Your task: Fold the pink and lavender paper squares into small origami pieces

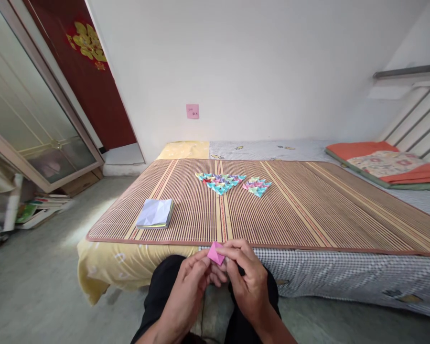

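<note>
Between my two hands is a small pink folded paper (216,253), held above my lap at the bed's front edge. My left hand (193,279) pinches its left corner between thumb and fingers. From the other side my right hand (246,271) grips the right edge, its index finger lying across the paper's face. Creases divide the paper into triangular faces. Parts of the fingers behind it are hidden. Farther off on the mat stand folded paper pieces in two groups, a larger colourful group (220,182) and a smaller group (257,186) to its right.
A stack of square paper (155,213) lies on the striped mat (189,215) to the left. Folded orange bedding (408,167) rests at the far right. A pink note (192,111) is stuck on the wall. Books (43,208) lie on the floor at left.
</note>
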